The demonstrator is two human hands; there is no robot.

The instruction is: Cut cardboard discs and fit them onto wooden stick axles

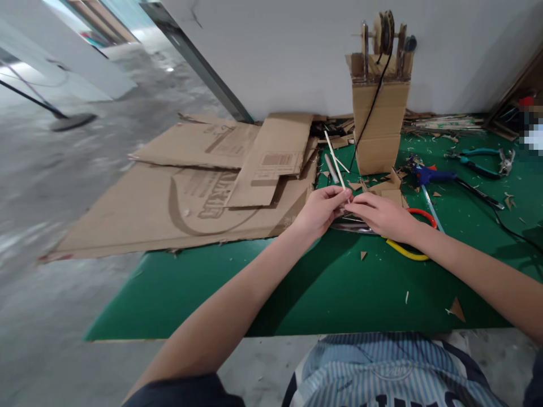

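My left hand (323, 210) pinches the lower part of a thin, pale wooden stick (335, 160), which slants up and away to the left. My right hand (387, 217) meets it there, fingertips closed at the stick's lower end; the exact grip is partly hidden. Under and beside my right hand lie scissors (408, 250) with one red and one yellow handle loop, their blades pointing left below my fingers. Just behind my hands stands a tall cardboard tower (377, 121) carrying a cardboard pulley wheel (384, 33) on an axle, with a black cord hanging from it.
Flat cardboard sheets (139, 209) cover the left of the green table (203, 294) and overhang its edge. A blue glue gun (435, 174) and teal-handled pliers (481, 161) lie at the right. Cardboard scraps (457, 310) are scattered about. Thin sticks (445, 122) lie along the wall.
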